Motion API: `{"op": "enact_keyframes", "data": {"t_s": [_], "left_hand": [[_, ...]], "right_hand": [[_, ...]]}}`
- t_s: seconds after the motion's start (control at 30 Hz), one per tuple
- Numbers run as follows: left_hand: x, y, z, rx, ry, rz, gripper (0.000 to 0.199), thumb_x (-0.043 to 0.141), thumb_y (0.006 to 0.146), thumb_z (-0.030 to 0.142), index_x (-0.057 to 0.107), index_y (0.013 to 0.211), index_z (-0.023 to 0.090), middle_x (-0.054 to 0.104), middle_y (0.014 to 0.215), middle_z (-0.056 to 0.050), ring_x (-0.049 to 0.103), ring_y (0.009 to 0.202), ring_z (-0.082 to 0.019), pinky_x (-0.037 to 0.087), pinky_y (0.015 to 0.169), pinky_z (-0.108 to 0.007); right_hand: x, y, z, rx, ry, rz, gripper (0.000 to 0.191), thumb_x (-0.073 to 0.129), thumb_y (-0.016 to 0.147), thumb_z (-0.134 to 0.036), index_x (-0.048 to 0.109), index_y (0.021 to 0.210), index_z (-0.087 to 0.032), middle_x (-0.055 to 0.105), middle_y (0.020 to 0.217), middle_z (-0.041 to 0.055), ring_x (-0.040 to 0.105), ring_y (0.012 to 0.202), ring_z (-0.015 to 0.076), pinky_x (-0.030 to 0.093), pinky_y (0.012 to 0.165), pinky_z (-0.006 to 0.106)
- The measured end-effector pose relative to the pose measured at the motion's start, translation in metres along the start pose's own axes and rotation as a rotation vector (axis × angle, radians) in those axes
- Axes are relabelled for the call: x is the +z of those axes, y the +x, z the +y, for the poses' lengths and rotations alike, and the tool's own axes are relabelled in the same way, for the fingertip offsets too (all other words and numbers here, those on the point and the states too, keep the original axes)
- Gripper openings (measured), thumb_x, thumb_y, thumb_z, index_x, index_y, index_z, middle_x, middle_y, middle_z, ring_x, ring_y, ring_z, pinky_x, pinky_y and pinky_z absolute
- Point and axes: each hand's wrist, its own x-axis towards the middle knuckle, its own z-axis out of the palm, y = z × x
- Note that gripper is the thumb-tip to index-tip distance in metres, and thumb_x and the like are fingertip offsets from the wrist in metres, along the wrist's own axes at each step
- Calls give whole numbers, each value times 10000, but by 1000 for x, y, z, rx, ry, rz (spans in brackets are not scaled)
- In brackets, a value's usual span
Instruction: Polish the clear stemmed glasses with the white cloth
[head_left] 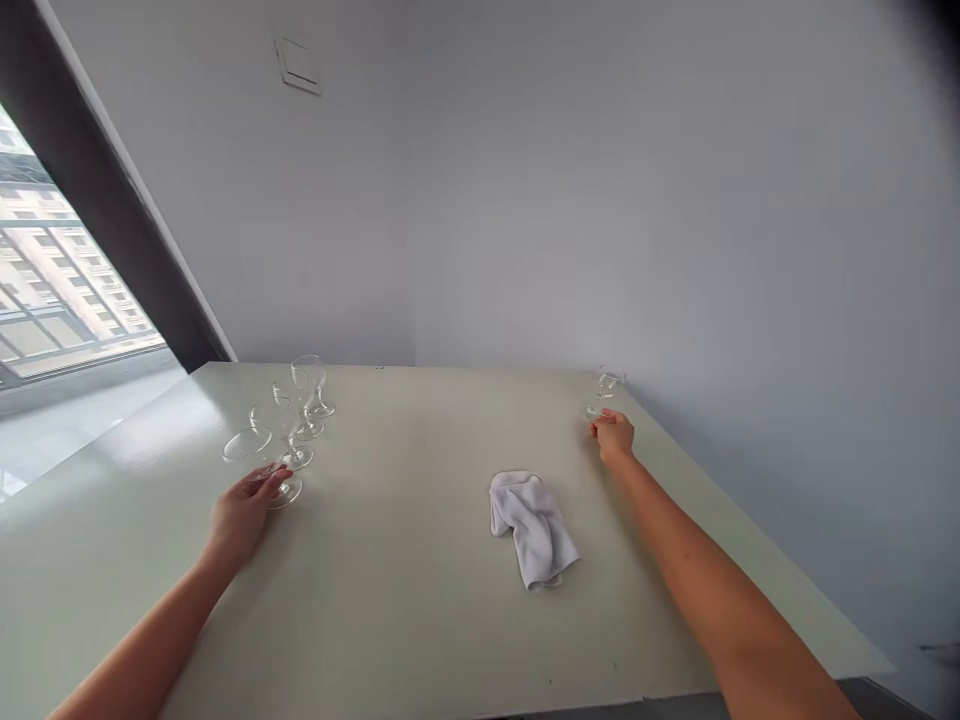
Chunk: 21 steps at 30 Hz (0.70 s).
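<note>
At the table's left side, my left hand [247,505] is closed around the stem of a clear wine glass [287,491]. Its round foot shows just right of my fingers. Behind that glass, several more stemmed wine glasses [307,372] stand upright in a row toward the wall. On the far right, my right hand [615,435] has its fingers closed at a clear wine glass [593,411], only partly visible beside the fingers. More clear glass [611,377] shows just beyond; I cannot tell whether it is the same piece. A crumpled pale grey cloth [534,530] lies between my hands.
The pale, glossy table [405,560] reaches back to grey walls [600,200] that meet in a corner. Its right edge runs beside the wall. A window [67,260] with a dark frame is at the left, and a switch plate [298,66] is on the wall.
</note>
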Motion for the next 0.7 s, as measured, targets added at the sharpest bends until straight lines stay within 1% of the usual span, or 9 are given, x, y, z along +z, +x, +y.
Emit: {"op": "enact_keyframes", "data": {"t_s": [0.07,0.1,0.2,0.27,0.33,0.4,0.47,0.6,0.7], "left_hand": [[2,0,1,-8,-18,14,480,571,648,559,663,957,202,665,971,-51,586,760,-188,415,682,-289],[3,0,0,-7,-32,21,481,574,646,557,664,952,196,667,962,-49,581,763,-184,411,682,-281],[7,2,-4,26,-85,26,467,576,648,546,670,922,179,675,920,-45,572,792,-178,402,691,-262],[8,3,-6,52,-133,22,456,569,656,537,673,905,171,677,890,-43,569,794,-174,397,691,-254],[8,2,-8,62,-169,28,447,576,649,526,679,883,159,678,837,-43,565,755,-169,394,662,-250],[9,1,-8,74,-187,46,423,590,639,503,684,859,154,673,805,-40,556,717,-162,386,635,-245],[10,0,-8,84,-191,68,393,597,635,477,686,845,157,664,765,-29,545,683,-153,378,621,-243],[12,0,-10,67,-196,105,350,604,626,383,673,894,167,616,658,-2,510,596,-131,367,589,-240],[5,-5,-10,44,-198,180,380,592,593,223,631,969,187,577,729,2,471,577,-104,363,571,-228]], "right_hand": [[4,17,-1,35,-16,74,434,558,600,-71,499,1025,-141,560,849,19,482,453,32,387,383,144],[6,23,-1,55,-21,90,468,545,596,-48,484,1050,-146,556,865,21,477,449,29,385,383,144],[12,33,-4,103,-20,63,487,535,587,-16,471,1049,-160,552,839,16,489,456,42,403,398,160],[15,35,-5,121,-17,27,396,550,594,-30,495,962,-166,544,765,5,495,463,61,422,411,179],[16,35,-6,136,-28,11,243,559,602,-53,510,806,-177,518,689,0,487,455,76,421,400,201],[17,33,-6,136,-42,-11,148,584,608,-101,496,676,-200,508,652,8,479,450,93,420,387,228],[17,29,-5,118,-54,-43,137,610,607,-157,489,608,-221,521,654,23,476,454,107,424,384,255],[25,15,-6,56,-63,-135,151,676,551,-238,527,578,-237,567,705,43,491,475,121,446,404,292],[39,-12,-20,18,-10,-269,190,721,481,-252,571,596,-229,600,770,47,510,514,114,470,437,279]]}}
